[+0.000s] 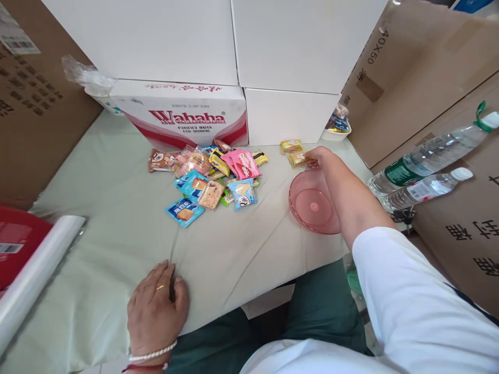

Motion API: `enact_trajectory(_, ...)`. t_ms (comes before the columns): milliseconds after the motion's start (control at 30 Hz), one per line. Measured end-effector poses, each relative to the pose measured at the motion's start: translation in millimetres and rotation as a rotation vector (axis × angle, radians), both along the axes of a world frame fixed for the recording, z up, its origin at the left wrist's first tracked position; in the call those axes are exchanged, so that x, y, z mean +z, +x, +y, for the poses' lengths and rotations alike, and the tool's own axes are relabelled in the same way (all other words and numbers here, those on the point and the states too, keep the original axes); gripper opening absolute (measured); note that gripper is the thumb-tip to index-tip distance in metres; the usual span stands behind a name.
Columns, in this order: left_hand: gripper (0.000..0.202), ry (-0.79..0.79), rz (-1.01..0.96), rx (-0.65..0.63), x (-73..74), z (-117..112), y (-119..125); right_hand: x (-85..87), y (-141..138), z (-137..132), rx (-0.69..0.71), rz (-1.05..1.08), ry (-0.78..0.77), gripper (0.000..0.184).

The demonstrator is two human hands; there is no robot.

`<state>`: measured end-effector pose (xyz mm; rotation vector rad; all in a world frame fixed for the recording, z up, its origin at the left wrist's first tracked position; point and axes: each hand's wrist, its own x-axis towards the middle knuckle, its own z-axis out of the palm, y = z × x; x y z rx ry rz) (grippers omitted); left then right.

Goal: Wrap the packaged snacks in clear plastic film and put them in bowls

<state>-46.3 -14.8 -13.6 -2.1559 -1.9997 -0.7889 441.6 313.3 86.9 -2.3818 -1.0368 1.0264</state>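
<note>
My right hand (pixel 320 157) reaches past a pink plastic bowl (pixel 307 203) and its fingers close on a yellow snack packet (pixel 298 159) lying on the pale green cloth. A second yellow packet (pixel 291 146) lies just beyond it. My left hand (pixel 156 306) rests near the table's front edge with the fingers curled on the cloth, holding nothing I can see. A heap of several small snack packets (pixel 212 176), pink, blue, yellow and brown, lies in the middle of the table.
White boxes and a Wahaha water carton (pixel 183 117) line the back. Cardboard boxes stand left and right (pixel 409 67). Two water bottles (pixel 429 156) lie on the right box. A small white dish of sweets (pixel 337 127) sits back right. A clear film roll (pixel 35 270) lies at left.
</note>
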Motion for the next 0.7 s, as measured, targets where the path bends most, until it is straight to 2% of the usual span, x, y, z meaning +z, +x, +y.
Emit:
enact_trajectory(67, 0.038, 0.000, 0.002, -0.008, 0.8, 0.0, -0.1, 8.9, 3.0, -4.8, -0.045, 0.078, 0.043, 0.004)
enact_trajectory(167, 0.039, -0.002, 0.005, -0.011, 1.6, 0.5, 0.5, 37.7, 19.4, -26.6, -0.051, 0.255, 0.235, 0.011)
enact_trajectory(267, 0.039, -0.007, -0.013, -0.001, 1.2, 0.7, 1.7, 66.4, 39.0, -70.5, 0.017, 0.450, 0.453, 0.012)
enact_trajectory(333, 0.040, -0.012, -0.029, 0.000, 0.5, 0.6, 2.3, 73.1, 46.9, -107.4, 0.078, 0.533, 0.476, 0.012)
enact_trajectory(400, 0.040, -0.020, -0.041, -0.003, 0.2, 0.2, 2.7, 65.8, 47.1, -142.6, 0.121, 0.598, 0.381, 0.015)
enact_trajectory(500, 0.040, -0.033, -0.046, 0.003, 0.6, -0.1, 3.2, 36.9, 31.1, -176.7, 0.090, 0.660, 0.196, 0.019)
enact_trajectory(600, 0.040, -0.032, -0.048, 0.003, 1.6, 0.2, 3.8, 9.3, 3.6, -181.6, -0.005, 0.590, 0.182, 0.010)
enact_trajectory(700, 0.039, -0.017, -0.062, -0.010, 1.3, 0.8, 3.8, -4.3, -20.1, -173.1, 0.016, 0.309, 0.137, 0.016)
